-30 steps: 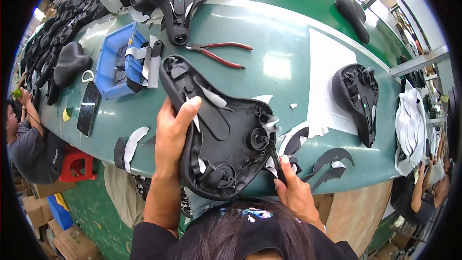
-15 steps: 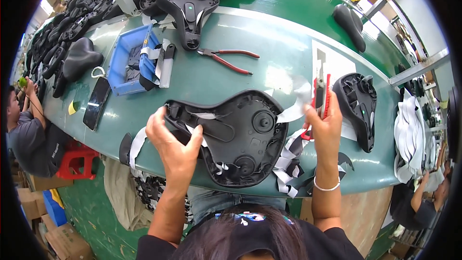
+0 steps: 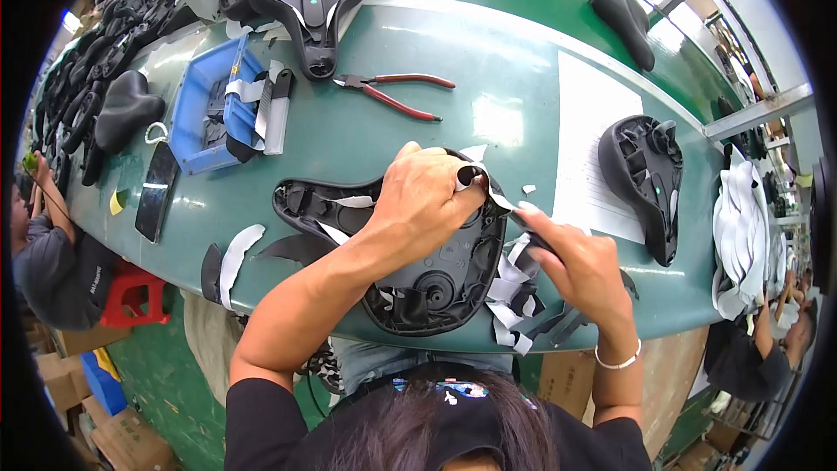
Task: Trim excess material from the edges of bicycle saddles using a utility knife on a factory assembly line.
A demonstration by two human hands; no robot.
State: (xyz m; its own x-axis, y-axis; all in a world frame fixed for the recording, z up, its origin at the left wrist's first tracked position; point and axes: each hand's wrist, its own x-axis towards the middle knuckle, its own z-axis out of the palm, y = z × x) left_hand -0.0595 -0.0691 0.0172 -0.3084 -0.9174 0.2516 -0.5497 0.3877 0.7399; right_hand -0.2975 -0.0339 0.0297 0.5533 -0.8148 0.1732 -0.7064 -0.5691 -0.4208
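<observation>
A black bicycle saddle (image 3: 458, 251) lies underside up on the bench in front of me, its narrow nose to the left. My left hand (image 3: 427, 196) reaches across it, fingers closed on a strip of cover material (image 3: 499, 200) at the far right edge. Close by on the right, my right hand (image 3: 586, 272) is closed round a utility knife (image 3: 534, 242), mostly hidden by the fingers. Its index finger stretches toward the strip. Black and white cut scraps (image 3: 510, 292) lie beside the saddle, below the right hand.
Red-handled pliers (image 3: 397, 93), a blue bin (image 3: 196, 122) and a phone (image 3: 157, 190) lie farther off. Other saddles stand at the right (image 3: 643, 183) and far left (image 3: 129, 112). A paper sheet (image 3: 593, 139) lies right of centre. Co-workers sit at both sides.
My left hand has moved from the saddle's nose to its wide right edge and gripped the strip. My right hand has come down with the knife to that edge. The view has shifted slightly.
</observation>
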